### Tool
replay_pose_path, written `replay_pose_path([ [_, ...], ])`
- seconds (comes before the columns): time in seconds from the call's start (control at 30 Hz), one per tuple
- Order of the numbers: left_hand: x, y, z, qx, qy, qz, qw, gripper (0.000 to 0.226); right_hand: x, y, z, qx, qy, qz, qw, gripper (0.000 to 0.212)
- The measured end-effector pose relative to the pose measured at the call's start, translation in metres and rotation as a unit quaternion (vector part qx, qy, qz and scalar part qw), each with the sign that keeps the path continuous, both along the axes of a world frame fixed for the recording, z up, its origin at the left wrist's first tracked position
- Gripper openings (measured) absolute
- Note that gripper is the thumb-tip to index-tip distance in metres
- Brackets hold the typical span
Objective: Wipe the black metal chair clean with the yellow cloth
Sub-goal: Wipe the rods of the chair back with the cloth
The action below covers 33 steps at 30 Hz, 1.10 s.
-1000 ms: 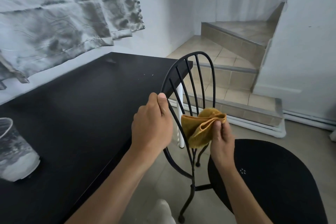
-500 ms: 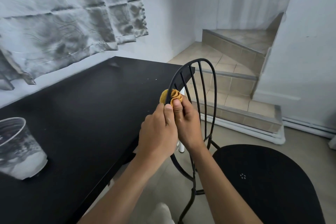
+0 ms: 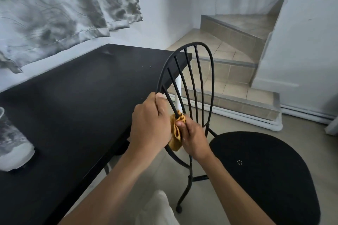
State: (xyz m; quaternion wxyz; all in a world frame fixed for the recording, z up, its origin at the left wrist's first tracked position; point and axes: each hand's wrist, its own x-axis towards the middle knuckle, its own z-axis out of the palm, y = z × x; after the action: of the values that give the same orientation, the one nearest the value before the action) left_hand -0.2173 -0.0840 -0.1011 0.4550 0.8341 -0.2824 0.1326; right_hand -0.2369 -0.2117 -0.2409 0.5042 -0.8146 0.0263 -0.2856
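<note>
The black metal chair (image 3: 263, 166) stands at the centre right, its round seat facing right and its arched, barred backrest next to the table. My left hand (image 3: 149, 124) grips the left side of the backrest frame. My right hand (image 3: 193, 138) is closed on the yellow cloth (image 3: 176, 133), which is wrapped around the lower part of one of the left bars. Most of the cloth is hidden between my two hands.
A black table (image 3: 73, 107) fills the left, its corner just behind the backrest. A clear plastic cup (image 3: 11, 144) stands on it at the far left. Tiled steps (image 3: 232, 71) rise behind the chair, a curtain (image 3: 60, 11) hangs upper left, a white wall (image 3: 301, 42) stands on the right.
My right hand carried the cloth from beside the bars up to the top of the frame, then slid it down to the lower part of a bar. My left hand kept hold of the frame.
</note>
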Motion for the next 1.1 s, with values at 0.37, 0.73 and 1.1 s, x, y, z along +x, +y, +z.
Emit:
replay_pose_path([
  [0.37,0.003,-0.003,-0.001,-0.022,-0.023,0.001,0.999,0.045,-0.036,-0.021,-0.131,0.051,0.289,-0.064,0.954,0.022],
  [0.73,0.000,-0.003,0.001,-0.009,-0.036,0.018,0.999,0.042,-0.054,-0.018,-0.100,0.088,0.190,-0.132,0.969,0.015],
  [1.1,0.002,0.001,0.003,0.026,-0.011,-0.004,1.000,0.043,-0.089,0.058,0.033,0.284,-0.083,-0.112,0.949,0.034],
])
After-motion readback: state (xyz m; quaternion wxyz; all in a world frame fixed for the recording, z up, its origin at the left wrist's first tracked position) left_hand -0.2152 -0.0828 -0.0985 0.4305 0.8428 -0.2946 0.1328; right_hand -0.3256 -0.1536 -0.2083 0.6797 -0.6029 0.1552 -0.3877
